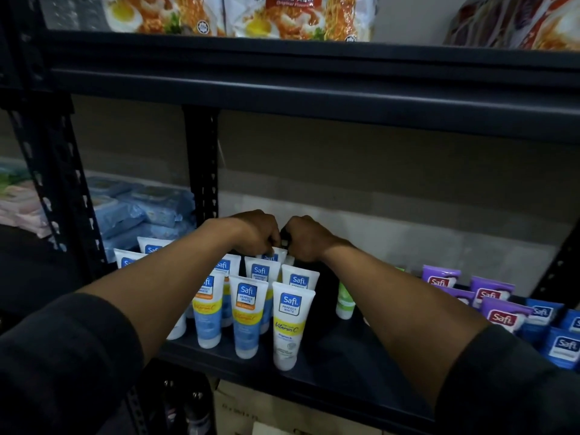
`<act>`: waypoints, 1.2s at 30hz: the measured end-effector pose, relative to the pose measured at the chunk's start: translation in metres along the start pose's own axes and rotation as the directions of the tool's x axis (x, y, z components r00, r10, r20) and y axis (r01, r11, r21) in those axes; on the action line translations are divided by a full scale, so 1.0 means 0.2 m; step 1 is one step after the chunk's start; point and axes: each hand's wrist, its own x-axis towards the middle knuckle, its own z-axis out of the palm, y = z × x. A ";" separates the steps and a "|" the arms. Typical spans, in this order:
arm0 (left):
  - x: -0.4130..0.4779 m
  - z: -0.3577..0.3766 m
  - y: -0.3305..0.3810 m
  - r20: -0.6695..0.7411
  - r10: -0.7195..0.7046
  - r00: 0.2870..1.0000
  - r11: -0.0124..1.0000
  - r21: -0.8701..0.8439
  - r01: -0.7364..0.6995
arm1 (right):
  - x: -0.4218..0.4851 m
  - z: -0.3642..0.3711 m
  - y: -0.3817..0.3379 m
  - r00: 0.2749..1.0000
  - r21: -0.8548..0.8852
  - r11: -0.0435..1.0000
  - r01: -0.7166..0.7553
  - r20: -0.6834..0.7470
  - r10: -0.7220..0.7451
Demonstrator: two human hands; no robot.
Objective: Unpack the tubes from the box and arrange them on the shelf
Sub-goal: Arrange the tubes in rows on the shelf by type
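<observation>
Here, on the far left, blue packs (147,211) lie in a pile at the back. Next to them, white tubes (248,312) stand on their caps in rows on the dark shelf (345,356), close together. Both arms reach over the rows to the back. The left hand (255,233) has its fingers curled down on the top edge of the far tube (272,255), which stands in the last row. The right hand (309,238) is curled up too, just beside the left one and by the same tube, but I cannot tell if it holds it. Right of the rows, one green tube (345,299) stands alone. Further right are purple tubes (489,293), then blue tubes (561,343) at the near edge. A cardboard box (251,403) sits under the shelf.
</observation>
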 end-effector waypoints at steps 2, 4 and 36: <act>0.00 0.01 -0.01 -0.039 0.007 0.999 1.000 -0.017 -0.008 | -0.01 -0.01 0.01 1.000 -0.008 1.000 -0.003 0.007 0.003; 0.01 0.02 -0.02 -0.084 0.014 0.996 0.999 -0.033 -0.016 | -0.02 -0.02 0.02 1.000 -0.008 1.000 -0.002 0.011 0.002; 0.01 -0.01 0.50 -0.098 0.249 0.963 0.968 -0.016 -0.252 | -0.53 -0.21 0.28 0.947 -0.076 0.946 -0.316 0.044 0.320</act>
